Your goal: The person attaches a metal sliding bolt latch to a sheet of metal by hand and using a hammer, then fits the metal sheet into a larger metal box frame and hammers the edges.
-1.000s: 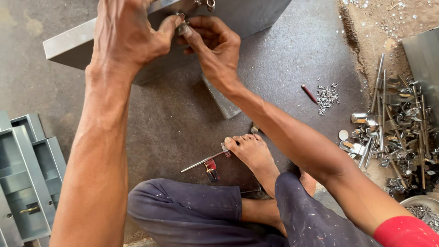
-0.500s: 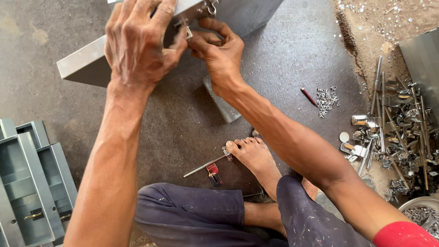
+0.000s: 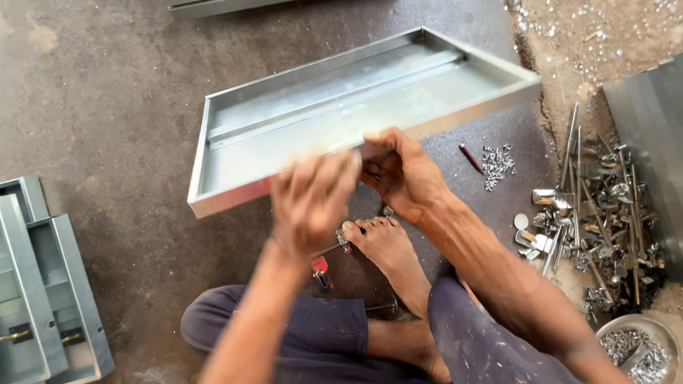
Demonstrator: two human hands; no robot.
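I see the metal tray [image 3: 356, 107] lying ahead on the floor [image 3: 107, 107], both hands [image 3: 356, 192] at its near edge, my foot [image 3: 388, 245] just behind them. Stacked trays [image 3: 43, 284] lie left; the pile of metal parts [image 3: 597, 213] and a bowl [image 3: 637, 345] lie right.

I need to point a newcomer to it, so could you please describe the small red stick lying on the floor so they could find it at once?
Start from the big shallow metal tray that both hands hold at its near edge. Just past the tray's right corner, on the dark floor, lies a little heap of small silvery screws. The red stick lies slanted just left of that heap, the only slim red thing among grey metal parts.
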